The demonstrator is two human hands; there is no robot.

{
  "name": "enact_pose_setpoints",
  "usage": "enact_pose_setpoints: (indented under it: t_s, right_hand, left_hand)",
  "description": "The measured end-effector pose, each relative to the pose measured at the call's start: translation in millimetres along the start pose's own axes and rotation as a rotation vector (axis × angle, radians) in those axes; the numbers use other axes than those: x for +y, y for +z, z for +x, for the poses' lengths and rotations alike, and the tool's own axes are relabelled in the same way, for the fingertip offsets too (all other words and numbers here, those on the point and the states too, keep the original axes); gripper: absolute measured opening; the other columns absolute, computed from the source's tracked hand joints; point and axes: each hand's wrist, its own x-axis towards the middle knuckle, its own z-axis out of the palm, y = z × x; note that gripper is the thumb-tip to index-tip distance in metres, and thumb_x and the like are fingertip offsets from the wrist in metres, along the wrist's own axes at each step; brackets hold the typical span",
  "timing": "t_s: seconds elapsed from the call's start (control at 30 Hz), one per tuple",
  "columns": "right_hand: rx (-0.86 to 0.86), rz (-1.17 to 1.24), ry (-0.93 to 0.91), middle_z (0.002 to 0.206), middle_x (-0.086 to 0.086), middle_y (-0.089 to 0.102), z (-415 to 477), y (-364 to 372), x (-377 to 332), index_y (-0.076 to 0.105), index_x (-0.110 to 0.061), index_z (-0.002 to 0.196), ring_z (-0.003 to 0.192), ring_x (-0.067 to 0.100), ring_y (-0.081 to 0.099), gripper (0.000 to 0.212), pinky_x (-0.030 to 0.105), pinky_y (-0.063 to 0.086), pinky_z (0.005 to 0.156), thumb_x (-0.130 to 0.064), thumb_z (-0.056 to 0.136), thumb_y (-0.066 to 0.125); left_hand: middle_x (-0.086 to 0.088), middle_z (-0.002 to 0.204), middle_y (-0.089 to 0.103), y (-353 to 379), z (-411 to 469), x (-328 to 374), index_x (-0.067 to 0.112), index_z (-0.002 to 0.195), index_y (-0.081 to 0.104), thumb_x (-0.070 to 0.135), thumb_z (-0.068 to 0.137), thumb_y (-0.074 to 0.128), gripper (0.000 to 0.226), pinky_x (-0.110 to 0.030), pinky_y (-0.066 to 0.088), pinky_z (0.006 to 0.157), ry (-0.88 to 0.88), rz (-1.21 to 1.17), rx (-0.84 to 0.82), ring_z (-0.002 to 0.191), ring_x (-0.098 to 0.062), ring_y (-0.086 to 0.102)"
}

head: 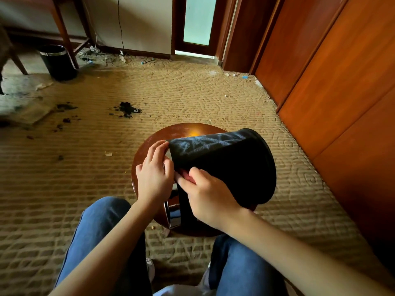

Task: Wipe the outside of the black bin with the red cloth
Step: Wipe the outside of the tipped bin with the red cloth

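Under both hands, the black bin (224,163) lies tipped on its side on the small round tabletop (149,144). The left hand (155,176) holds the bin's near edge with bent fingers. The right hand (210,197), just beside it, is curled tight on the red cloth (185,175); only a little red peeks out. The bin is round and seems to stick out past the tabletop beyond the right hand. A hard rub could roll it off onto the carpet (85,167), or the cloth could slip out.

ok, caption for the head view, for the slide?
Head view: black bin tipped on a round stool; left hand grips its rim, right hand holds the red cloth against its side.
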Motion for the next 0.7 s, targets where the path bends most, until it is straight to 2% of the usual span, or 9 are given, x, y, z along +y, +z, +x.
enact_pose_setpoints:
  t_s: [0.07,0.17,0.23,0.27,0.37,0.43,0.53,0.6,0.7]
  right_hand:
    - [-0.003,-0.064,-0.002,0.080,0.004,0.051,-1,-8,17,0.067,-0.021,0.114,0.067,0.027,0.054,0.038,0.031,0.040,0.048,-0.021,0.087,0.041]
    - [0.048,-0.136,0.374,0.089,0.002,0.051,-6,-35,92,0.062,-0.030,0.119,0.082,0.032,0.058,0.040,0.030,0.034,0.060,-0.039,0.094,0.033]
    - [0.055,-0.194,0.604,0.104,0.007,0.053,-13,-56,131,0.060,-0.031,0.124,0.094,0.035,0.057,0.034,0.032,0.036,0.067,-0.026,0.096,0.041]
    - [0.050,-0.243,0.651,0.108,0.009,0.053,-14,-60,132,0.059,-0.030,0.126,0.096,0.036,0.056,0.035,0.033,0.036,0.068,-0.021,0.095,0.043]
    - [0.056,-0.257,0.507,0.102,0.010,0.051,-2,-37,82,0.056,-0.020,0.124,0.088,0.036,0.056,0.035,0.034,0.033,0.063,-0.014,0.091,0.045]
    - [0.056,-0.160,0.307,0.090,0.009,0.052,9,-13,29,0.061,-0.016,0.118,0.075,0.035,0.057,0.036,0.033,0.034,0.054,-0.011,0.086,0.046]
    - [-0.007,-0.045,0.075,0.078,0.006,0.053,14,-3,-11,0.069,-0.018,0.108,0.061,0.030,0.056,0.042,0.031,0.042,0.043,-0.018,0.081,0.037]
    - [0.030,-0.095,0.148,0.080,0.005,0.054,10,-16,14,0.067,-0.027,0.112,0.062,0.032,0.057,0.044,0.028,0.038,0.046,-0.024,0.085,0.033]
    - [0.015,-0.212,0.500,0.105,0.008,0.056,-9,-44,108,0.058,-0.035,0.127,0.087,0.035,0.059,0.039,0.033,0.043,0.067,-0.022,0.094,0.040]
  left_hand:
    - [0.013,0.141,0.044,0,0,0,0.025,0.134,0.049,0.029,0.086,0.030,0.051,-0.030,0.025,0.090,0.008,0.004,-0.004,0.124,-0.003,0.042]
    - [0.014,0.142,0.042,0,0,0,0.025,0.135,0.048,0.029,0.088,0.030,0.050,-0.032,0.025,0.094,-0.001,-0.019,-0.006,0.125,-0.002,0.041]
    - [0.014,0.142,0.043,2,0,1,0.025,0.135,0.048,0.029,0.088,0.030,0.050,-0.032,0.025,0.095,-0.007,-0.038,0.000,0.126,-0.002,0.040]
    - [0.013,0.141,0.043,3,-1,2,0.024,0.134,0.048,0.028,0.088,0.030,0.050,-0.032,0.025,0.095,-0.005,-0.048,0.007,0.126,-0.002,0.040]
    - [0.014,0.140,0.043,3,-2,1,0.024,0.134,0.048,0.027,0.088,0.030,0.049,-0.034,0.027,0.095,-0.017,-0.079,0.018,0.125,-0.002,0.040]
    - [0.014,0.140,0.044,3,-2,0,0.025,0.133,0.049,0.028,0.087,0.030,0.049,-0.035,0.029,0.095,-0.018,-0.065,0.016,0.125,-0.003,0.042]
    - [0.015,0.141,0.044,1,0,-2,0.026,0.134,0.049,0.029,0.087,0.030,0.051,-0.033,0.028,0.092,-0.019,-0.042,0.009,0.125,-0.002,0.042]
    - [0.016,0.141,0.043,2,-1,-1,0.027,0.133,0.049,0.028,0.087,0.030,0.050,-0.032,0.026,0.092,-0.023,-0.057,0.007,0.124,0.002,0.040]
    - [0.016,0.140,0.043,3,-5,1,0.027,0.133,0.049,0.028,0.088,0.030,0.049,-0.034,0.027,0.096,-0.030,-0.112,0.014,0.119,0.011,0.036]
